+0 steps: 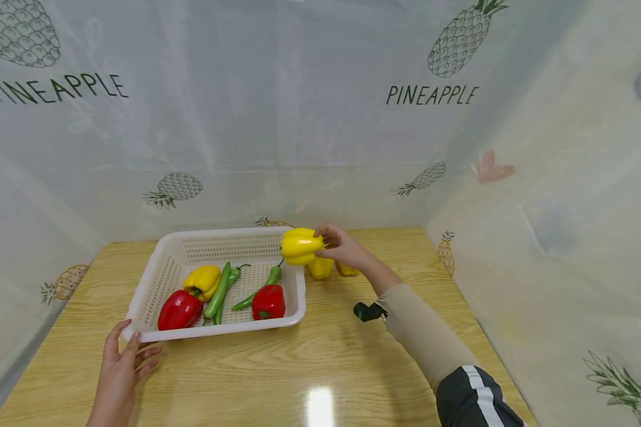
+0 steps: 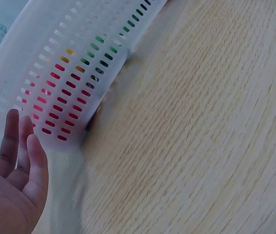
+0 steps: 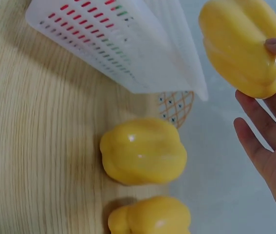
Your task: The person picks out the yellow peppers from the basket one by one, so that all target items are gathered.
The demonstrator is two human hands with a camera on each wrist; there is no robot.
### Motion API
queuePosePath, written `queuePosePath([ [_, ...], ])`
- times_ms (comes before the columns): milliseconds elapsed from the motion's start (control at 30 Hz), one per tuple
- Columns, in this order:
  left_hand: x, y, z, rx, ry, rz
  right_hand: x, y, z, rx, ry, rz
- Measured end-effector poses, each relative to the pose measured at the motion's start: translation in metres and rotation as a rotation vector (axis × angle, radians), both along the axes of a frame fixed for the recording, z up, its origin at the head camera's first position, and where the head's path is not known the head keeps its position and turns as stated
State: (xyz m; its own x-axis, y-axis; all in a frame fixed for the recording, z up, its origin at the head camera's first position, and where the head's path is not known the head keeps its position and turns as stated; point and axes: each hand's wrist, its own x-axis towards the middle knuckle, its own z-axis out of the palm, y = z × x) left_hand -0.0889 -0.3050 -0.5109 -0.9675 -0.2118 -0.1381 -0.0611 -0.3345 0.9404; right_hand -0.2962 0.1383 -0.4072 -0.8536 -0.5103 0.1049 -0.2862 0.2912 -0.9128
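My right hand (image 1: pixel 342 246) pinches a yellow bell pepper (image 1: pixel 301 246) by one end, above the right rim of a white plastic basket (image 1: pixel 301 296). The right wrist view has this held pepper (image 3: pixel 240 44) at top right, with the thumb on its side and fingertips beneath. At the basket's near left corner, my left hand (image 1: pixel 121 362) holds the rim between thumb and a finger; the other fingers extend below. Inside the basket lie a yellow bell pepper (image 1: pixel 203 280), two red bell peppers, a red one (image 1: pixel 180 309) at left, and several long green peppers (image 1: pixel 219 290).
Two more yellow bell peppers (image 3: pixel 143 151) sit on the wooden table (image 1: pixel 320 362) right of the basket, partly hidden by my hand in the head view. A black device (image 1: pixel 368 311) is at my right sleeve. A pineapple-print sheet (image 1: pixel 299 118) hangs behind the table.
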Motion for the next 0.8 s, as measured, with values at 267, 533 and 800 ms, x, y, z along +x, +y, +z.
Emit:
queuePosePath([
  [267,0.000,-0.001,0.001,-0.015,-0.024,0.006,0.006,0.022,0.002,-0.001,-0.036,-0.057],
  [533,-0.001,-0.001,0.003,-0.026,-0.067,0.024,0.009,0.040,-0.004,-0.011,-0.018,-0.105],
  [800,0.000,-0.001,0.002,-0.024,-0.047,0.017,0.013,0.057,-0.010,-0.021,-0.026,-0.164],
])
